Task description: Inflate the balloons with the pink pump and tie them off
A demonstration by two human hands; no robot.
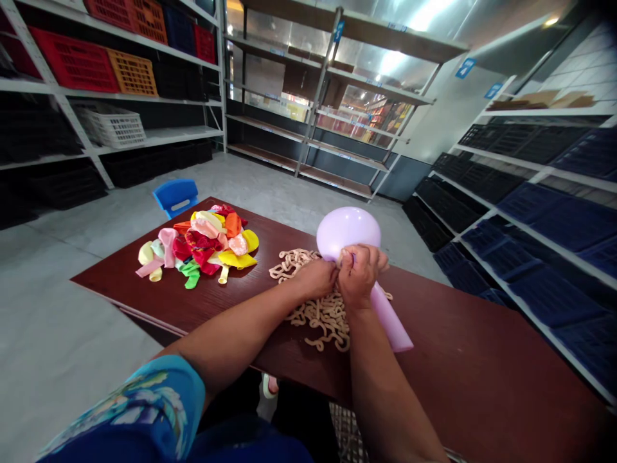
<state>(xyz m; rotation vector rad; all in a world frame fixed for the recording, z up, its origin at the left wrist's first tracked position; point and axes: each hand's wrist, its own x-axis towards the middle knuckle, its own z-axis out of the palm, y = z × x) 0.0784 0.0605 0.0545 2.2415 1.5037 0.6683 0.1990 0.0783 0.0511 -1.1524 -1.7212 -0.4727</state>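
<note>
"If you start at the far left, what do you see?"

"A shelf with a red crate [77,61], an orange crate [132,72] just beside it, and a white basket [113,125] on the level below. A blue chair [176,196] stands behind the worktop [118,276]."

"And on the worktop's left part?"

"A heap of limp balloons [207,247], mostly red, yellow, pink, orange and green. A bright green one and a pale yellow one poke out at the near side."

"Moving right?"

"A loose spread of tan, wriggly cords [328,319], partly hidden by the person's arms. Above them comes the left hand [315,278]. Its fingers bend inward just below the balloon, touching or nearly touching the other hand; their tips are hidden, so I can't tell whether they grip anything."

"Where is that balloon?"

"The inflated lilac balloon [348,228] sits at the far side of both hands, its round body above them. The right hand [360,273] has its fingers curled tightly around the neck."

"Anything past that?"

"A purple tube [393,325] slants out from behind the right wrist, its blunt end towards the person. Farther right, dark blue crates [530,263] line a shelf."
</note>
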